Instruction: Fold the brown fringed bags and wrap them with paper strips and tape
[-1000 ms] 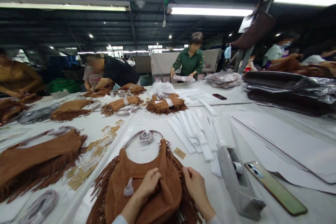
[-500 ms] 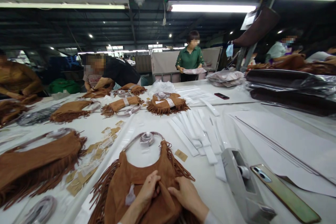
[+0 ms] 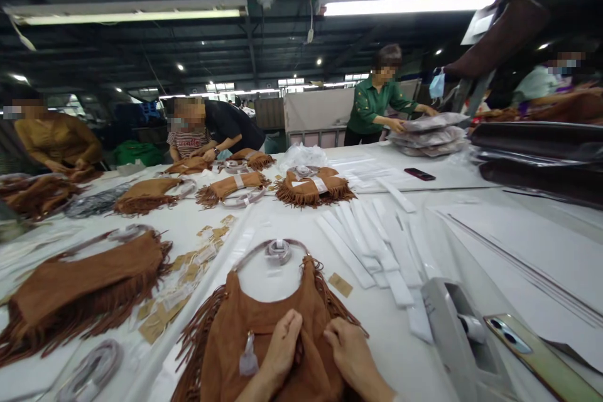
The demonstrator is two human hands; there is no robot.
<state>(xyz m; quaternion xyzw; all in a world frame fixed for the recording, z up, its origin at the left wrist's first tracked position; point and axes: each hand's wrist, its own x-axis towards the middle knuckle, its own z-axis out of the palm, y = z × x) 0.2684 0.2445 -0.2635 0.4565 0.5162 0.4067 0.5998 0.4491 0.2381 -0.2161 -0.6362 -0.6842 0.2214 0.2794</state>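
A brown suede handbag (image 3: 264, 326) with fringe down both sides lies right before me, its strap looped away from me. A wrapped coil (image 3: 277, 251) sits inside that loop, and a small plastic-covered pull (image 3: 248, 358) hangs on the bag's front. My left hand (image 3: 282, 342) is closed at the middle of the bag, by a raised fold; its fingertips are partly hidden. Closer to the right-hand fringe, my right hand (image 3: 351, 352) has its curled fingers gripping the suede.
At my right are a tape dispenser (image 3: 464, 333), a phone (image 3: 532, 352) and white strips (image 3: 367, 251). Brown tags (image 3: 164, 317) and another fringed bag (image 3: 89, 276) lie left. Across the table, a person in green (image 3: 384, 100) touches stacked wrapped packages (image 3: 431, 132).
The view has turned slightly left. My right hand has curled its fingers more on the bag. The person in green has brought a package to the stack.
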